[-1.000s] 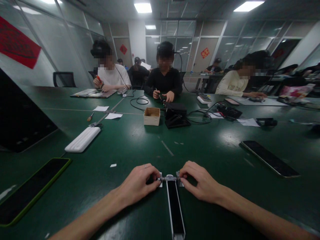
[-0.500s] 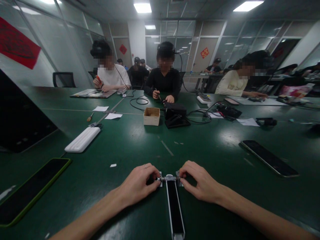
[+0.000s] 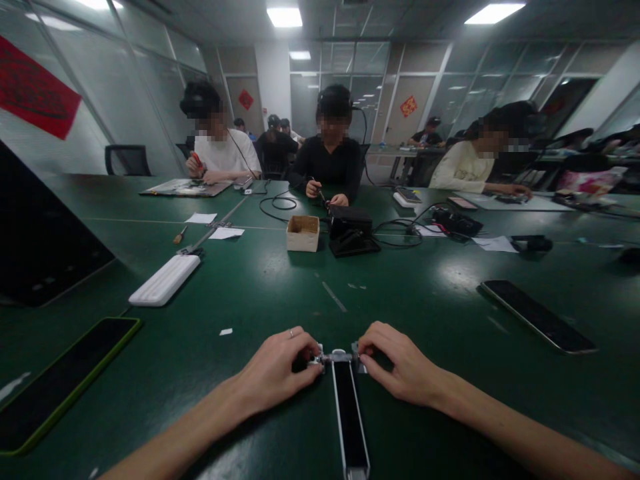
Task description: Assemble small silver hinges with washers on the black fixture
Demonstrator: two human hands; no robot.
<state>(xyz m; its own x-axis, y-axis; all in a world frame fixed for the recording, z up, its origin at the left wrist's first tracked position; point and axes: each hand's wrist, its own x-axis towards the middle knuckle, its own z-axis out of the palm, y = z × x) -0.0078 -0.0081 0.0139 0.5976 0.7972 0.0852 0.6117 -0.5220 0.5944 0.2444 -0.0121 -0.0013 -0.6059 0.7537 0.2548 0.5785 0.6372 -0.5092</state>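
A long narrow dark device in a silver frame (image 3: 350,420) lies on the green table (image 3: 260,287), running from the near edge towards its far end between my hands. A small metal cross-piece (image 3: 339,358) sits at that far end. My left hand (image 3: 277,370) is curled, its fingertips pinching the left end of the cross-piece. My right hand (image 3: 400,363) is curled the same way on the right end. A ring shows on a finger of my left hand.
A green-cased phone (image 3: 60,380) lies at the left, a white ribbed case (image 3: 166,280) beyond it, another phone (image 3: 537,315) at the right. A small cardboard box (image 3: 303,233) and a black device with cables (image 3: 350,233) stand mid-table. Three people work at the far side.
My left fingertips have shifted slightly along the cross-piece. Otherwise hands and device stay in place.
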